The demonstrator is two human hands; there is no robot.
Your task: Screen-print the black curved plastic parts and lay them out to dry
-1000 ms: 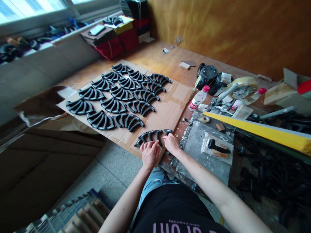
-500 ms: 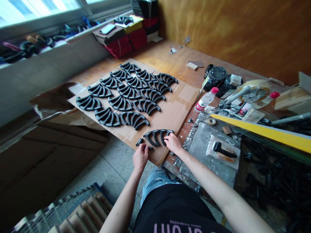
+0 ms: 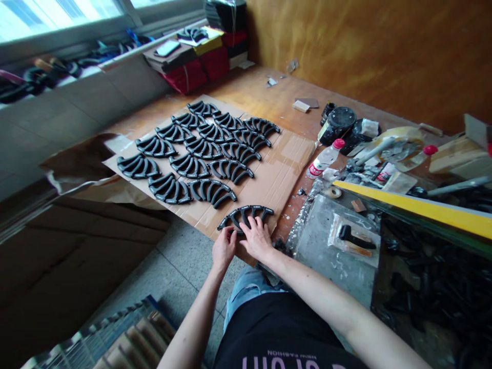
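At the near edge of a cardboard sheet (image 3: 269, 179) lies a short fan of black curved handle-like pieces (image 3: 246, 210). My left hand (image 3: 224, 249) is at the fan's left end, thumb and fingers pinched on the near end of the leftmost black curved piece. Across the lower middle of the fan rests my right hand (image 3: 258, 241), fingers spread and touching the pieces; part of them is hidden beneath it. Farther up the sheet, several fans of similar black pieces (image 3: 203, 148) lie in rows.
Right of the sheet stand a red-capped bottle (image 3: 326, 158) and black jars (image 3: 338, 124). A grey board (image 3: 326, 246) bears a bagged black piece (image 3: 357, 238). A yellow-edged bar (image 3: 415, 207) borders a heap of dark pieces (image 3: 430, 282). Red bundles (image 3: 192, 72) sit at the back.
The leftmost piece, earlier apart from the fan, now lies against it. My right hand has moved left from the fan's right end to its middle, fingers spread. My left hand has barely moved.
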